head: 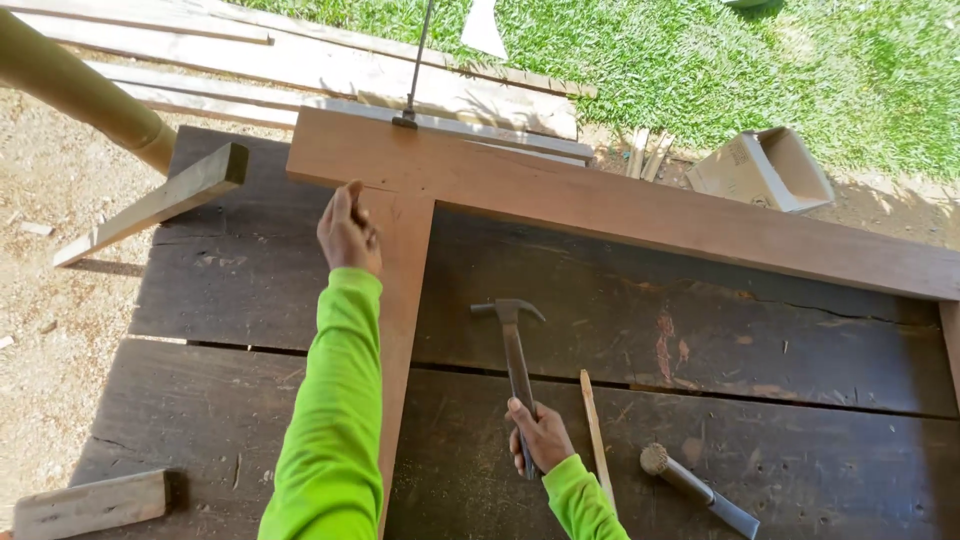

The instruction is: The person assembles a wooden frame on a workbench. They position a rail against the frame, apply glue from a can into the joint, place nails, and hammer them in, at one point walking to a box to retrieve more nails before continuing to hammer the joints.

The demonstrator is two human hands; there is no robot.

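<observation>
A wooden frame lay on the plank surface, one rail running across the far side, one running toward the viewer at left. The left hand rested at their joint. Right of it, the right hand held a hammer. Further right lay a stick, then a chisel. A cardboard box sat beyond the frame, on the ground

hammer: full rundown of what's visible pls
The claw hammer has a dark metal head with a curved claw pointing left and a striking face to the right. Its long dark handle runs down into the right hand, which grips the lower end. It is held roughly upright above the dark workbench planks, head toward the reddish wooden frame, touching nothing else.
</observation>
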